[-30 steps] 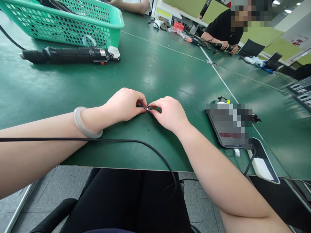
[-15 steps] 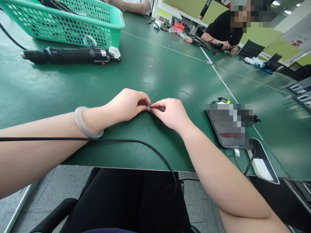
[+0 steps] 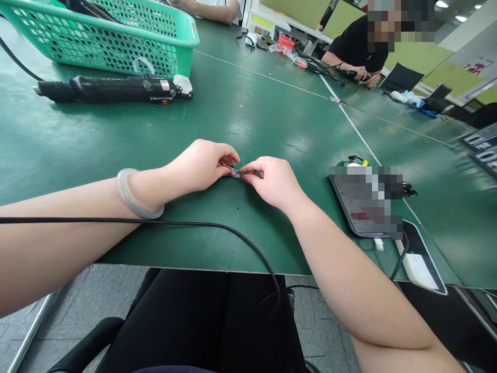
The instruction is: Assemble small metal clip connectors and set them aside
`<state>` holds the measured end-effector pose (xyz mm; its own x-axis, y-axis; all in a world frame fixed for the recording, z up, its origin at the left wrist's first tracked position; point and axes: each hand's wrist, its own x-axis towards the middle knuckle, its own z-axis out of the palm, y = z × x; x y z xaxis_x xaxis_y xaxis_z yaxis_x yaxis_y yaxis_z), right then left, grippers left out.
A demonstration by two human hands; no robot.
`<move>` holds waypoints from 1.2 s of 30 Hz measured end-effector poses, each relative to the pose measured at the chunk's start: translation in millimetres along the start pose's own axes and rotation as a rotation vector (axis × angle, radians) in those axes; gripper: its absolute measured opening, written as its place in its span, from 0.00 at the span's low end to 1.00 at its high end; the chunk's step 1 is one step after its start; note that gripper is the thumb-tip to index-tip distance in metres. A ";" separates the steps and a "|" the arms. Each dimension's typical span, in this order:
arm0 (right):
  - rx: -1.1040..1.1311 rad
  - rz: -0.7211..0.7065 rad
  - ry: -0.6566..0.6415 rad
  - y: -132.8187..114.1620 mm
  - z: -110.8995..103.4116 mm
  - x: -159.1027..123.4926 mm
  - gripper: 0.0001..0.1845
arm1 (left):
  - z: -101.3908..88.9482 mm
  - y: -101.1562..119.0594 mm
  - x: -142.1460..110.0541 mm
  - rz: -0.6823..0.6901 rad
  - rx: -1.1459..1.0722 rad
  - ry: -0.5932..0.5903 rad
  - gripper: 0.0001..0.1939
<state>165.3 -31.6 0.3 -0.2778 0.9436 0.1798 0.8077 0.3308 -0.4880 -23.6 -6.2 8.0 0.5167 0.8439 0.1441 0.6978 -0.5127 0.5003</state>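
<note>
A small dark-and-silver part (image 3: 234,172) is pinched between my hands just above the green table (image 3: 217,223); its exact kind is too small to make out. My left hand (image 3: 202,163), with a pale bangle (image 3: 134,196) on the wrist, grips the part's left side between thumb and fingers. On its other end, the thumb and index finger of my right hand (image 3: 274,178) close from the right. Both forearms come in over the table's near edge.
A green basket (image 3: 116,49) stands at the back left, with a black electric screwdriver (image 3: 112,89) lying before it. A black cable (image 3: 186,224) crosses over my left forearm. At the right lie a tablet (image 3: 361,207) and a phone-like device (image 3: 423,264). Another person (image 3: 353,49) works across the table.
My left hand has shifted slightly left, away from my right fingertips. More of the small part shows between the hands now.
</note>
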 end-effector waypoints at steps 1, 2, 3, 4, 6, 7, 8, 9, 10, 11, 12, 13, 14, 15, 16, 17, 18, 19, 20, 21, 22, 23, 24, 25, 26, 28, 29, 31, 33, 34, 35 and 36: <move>-0.006 0.004 0.001 -0.3 -0.1 -0.1 0.09 | 0.3 -0.2 0.0 -0.002 -0.005 0.001 0.14; -0.012 0.005 -0.001 -0.7 -0.2 -0.2 0.09 | 0.6 -0.1 -0.1 -0.001 -0.009 0.000 0.14; -0.019 0.005 -0.004 -1.1 -0.2 -0.3 0.08 | 0.7 0.4 -0.4 0.002 -0.011 -0.004 0.14; -0.029 0.004 -0.008 -1.4 -0.2 -0.3 0.08 | 0.7 1.2 -0.7 0.006 -0.010 -0.007 0.14; -0.055 0.003 -0.012 -1.8 -0.3 -0.3 0.08 | 0.4 2.8 -1.2 0.017 -0.001 -0.008 0.13; -0.068 0.003 -0.012 -1.8 -0.3 -0.3 0.07 | 0.2 3.5 -1.3 0.023 0.005 -0.008 0.13; -0.079 0.002 -0.013 -1.8 -0.3 -0.1 0.06 | 0.0 3.9 -1.4 0.028 0.012 -0.008 0.13; -0.087 0.002 -0.013 -1.8 -0.4 0.0 0.05 | -0.1 4.2 -1.4 0.031 0.019 -0.007 0.13; -0.092 0.001 -0.015 -1.9 -0.5 0.1 0.05 | -0.2 4.1 -1.3 0.034 0.025 -0.007 0.13; -0.096 0.000 -0.016 -2.2 -0.6 0.1 0.04 | -0.2 3.9 -1.3 0.035 0.028 -0.006 0.13; -0.098 -0.001 -0.015 -2.5 -0.7 0.1 0.04 | 0.0 3.6 -1.3 0.034 0.026 -0.006 0.13; -0.098 0.000 -0.011 -3.1 -0.9 0.1 0.04 | 0.2 3.1 -1.4 0.031 0.019 -0.007 0.13; -0.096 0.002 -0.004 -3.7 -1.1 -0.1 0.04 | 0.4 2.7 -1.6 0.026 0.009 -0.009 0.14; -0.093 0.004 0.006 -4.3 -1.2 -0.2 0.04 | 0.7 2.2 -1.8 0.020 -0.004 -0.012 0.14; -0.091 0.006 0.014 -4.8 -1.4 -0.3 0.05 | 0.8 1.7 -2.1 0.014 -0.016 -0.014 0.15; -0.089 0.007 0.018 -5.0 -1.4 -0.4 0.06 | 1.0 1.3 -2.3 0.010 -0.025 -0.016 0.15; -0.090 0.007 0.016 -4.9 -1.4 -0.3 0.07 | 1.0 1.0 -2.6 0.006 -0.031 -0.017 0.16; -0.093 0.005 0.010 -4.4 -1.2 -0.2 0.08 | 0.9 0.7 -2.8 0.003 -0.033 -0.016 0.17; -0.100 0.003 0.003 -3.6 -0.9 0.0 0.09 | 0.8 0.5 -3.0 -0.001 -0.031 -0.014 0.17; -0.108 0.002 -0.005 -2.6 -0.6 0.3 0.10 | 0.6 0.5 -3.1 -0.006 -0.026 -0.013 0.18; -0.117 0.000 -0.011 -1.5 -0.2 0.6 0.10 | 0.4 0.4 -3.3 -0.013 -0.018 -0.012 0.19; -0.125 -0.003 -0.017 -0.4 0.3 0.9 0.10 | 0.2 0.4 -3.3 -0.018 -0.011 -0.011 0.19; -0.131 -0.007 -0.021 0.5 0.6 1.2 0.10 | 0.0 0.5 -3.4 -0.022 -0.005 -0.010 0.19; -0.135 -0.011 -0.023 1.1 0.8 1.4 0.09 | -0.1 0.5 -3.4 -0.025 -0.002 -0.010 0.19; -0.138 -0.015 -0.023 1.4 0.9 1.6 0.09 | -0.2 0.4 -3.3 -0.027 -0.002 -0.008 0.19; -0.148 -0.020 -0.018 1.0 0.5 1.6 0.07 | -0.1 0.0 -3.2 -0.028 -0.002 -0.001 0.19; -0.155 -0.020 -0.017 0.5 0.1 1.5 0.06 | 0.0 -0.3 -3.1 -0.029 0.000 0.004 0.19; -0.174 -0.017 -0.022 -0.7 -1.1 1.2 0.06 | 0.1 -1.0 -2.9 -0.027 0.005 0.014 0.18; -0.182 -0.023 -0.034 -0.9 -2.8 1.2 0.06 | 0.2 -1.6 -2.8 -0.023 0.008 0.022 0.17; -0.177 -0.031 -0.040 -0.4 -4.1 1.2 0.06 | 0.3 -1.9 -2.7 -0.021 0.009 0.026 0.17; -0.167 -0.038 -0.041 0.8 -5.6 1.4 0.07 | 0.4 -2.0 -2.7 -0.020 0.010 0.028 0.16; -0.152 -0.041 -0.034 2.5 -7.5 1.6 0.08 | 0.4 -2.1 -2.8 -0.020 0.012 0.030 0.16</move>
<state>170.7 -29.3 5.8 -0.3276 0.9300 0.1664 0.8639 0.3662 -0.3459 -26.3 -7.5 6.2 0.4879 0.8582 0.1599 0.7136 -0.4976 0.4932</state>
